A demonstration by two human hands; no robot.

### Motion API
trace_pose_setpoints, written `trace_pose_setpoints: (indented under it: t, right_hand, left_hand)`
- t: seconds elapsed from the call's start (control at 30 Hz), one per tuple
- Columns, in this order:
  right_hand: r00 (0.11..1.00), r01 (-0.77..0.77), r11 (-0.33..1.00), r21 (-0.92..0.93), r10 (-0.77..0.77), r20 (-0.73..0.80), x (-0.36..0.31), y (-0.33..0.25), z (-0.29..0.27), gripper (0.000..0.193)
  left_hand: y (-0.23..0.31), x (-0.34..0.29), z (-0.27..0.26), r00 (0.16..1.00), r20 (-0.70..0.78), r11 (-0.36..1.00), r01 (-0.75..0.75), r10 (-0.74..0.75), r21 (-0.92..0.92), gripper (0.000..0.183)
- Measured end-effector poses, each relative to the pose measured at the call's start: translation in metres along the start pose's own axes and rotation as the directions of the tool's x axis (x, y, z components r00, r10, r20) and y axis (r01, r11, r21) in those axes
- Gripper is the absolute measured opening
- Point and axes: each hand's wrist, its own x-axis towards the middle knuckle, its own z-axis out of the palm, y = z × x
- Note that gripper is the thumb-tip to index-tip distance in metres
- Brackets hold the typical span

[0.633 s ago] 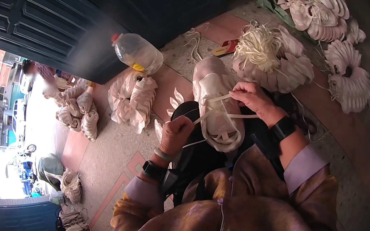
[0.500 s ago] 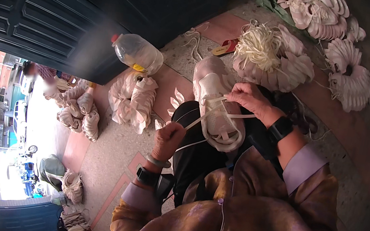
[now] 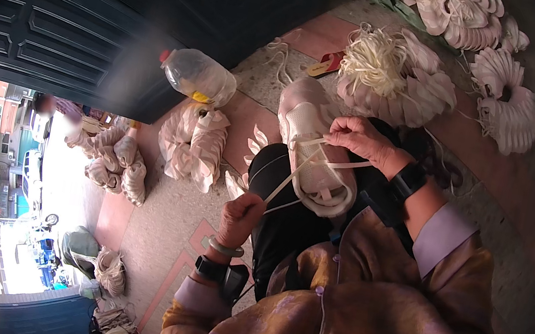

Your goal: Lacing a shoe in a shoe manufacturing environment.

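Observation:
A pale pinkish-white sneaker [image 3: 303,122] rests on my lap, its toe pointing away from me and its heel opening near my body. A flat cream shoelace [image 3: 283,185] crosses its upper. Low on the left, my left hand [image 3: 239,220] is closed in a fist round one length of that lace, drawing it taut from the shoe. Over the right side of the lacing, my right hand [image 3: 362,142] pinches the lace close to the eyelets. Another stretch of lace loops out below the right fingers. Both wrists wear dark bands.
A bundle of cream laces [image 3: 373,61] lies on stacked shoe uppers [image 3: 427,98] ahead. More uppers [image 3: 193,144] stand left, beside a large clear bottle [image 3: 198,76] with a red cap. A dark panelled door [image 3: 85,30] is far left. A person [image 3: 65,108] sits farther off.
My left hand has moved down toward my body, still gripping the lace. My right hand stays at the eyelets with its pinch, shifting only slightly.

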Motion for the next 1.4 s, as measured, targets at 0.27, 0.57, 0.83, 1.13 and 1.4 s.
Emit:
trace_pose_setpoints:
  t: [0.27,0.57,0.83,1.13,1.4]
  right_hand:
    - [0.999,-0.050,0.998,-0.044,0.051,0.014,0.000,-0.005,0.002,0.026]
    - [0.992,-0.053,0.942,-0.331,0.012,-0.124,0.003,-0.006,0.009,0.034]
    - [0.994,-0.052,0.957,-0.286,0.023,-0.104,0.001,-0.009,0.004,0.028]
    - [0.983,0.029,0.957,-0.288,-0.080,-0.164,-0.006,0.004,0.006,0.020]
    - [0.969,0.152,0.937,-0.314,-0.204,-0.139,-0.054,-0.024,0.011,0.014]
  left_hand:
    - [0.003,0.001,-0.004,0.999,0.001,0.998,-0.049,0.049,0.025,0.006]
    - [0.030,-0.007,0.000,0.989,-0.008,0.953,-0.141,0.149,0.268,0.004]
    - [-0.003,-0.041,-0.034,0.992,-0.019,0.870,-0.102,0.126,0.482,0.005]
    - [0.012,0.005,-0.006,0.943,0.051,0.844,-0.317,0.328,0.432,0.011]
    - [0.035,0.098,0.047,0.893,-0.080,0.741,-0.314,0.443,0.594,0.028]
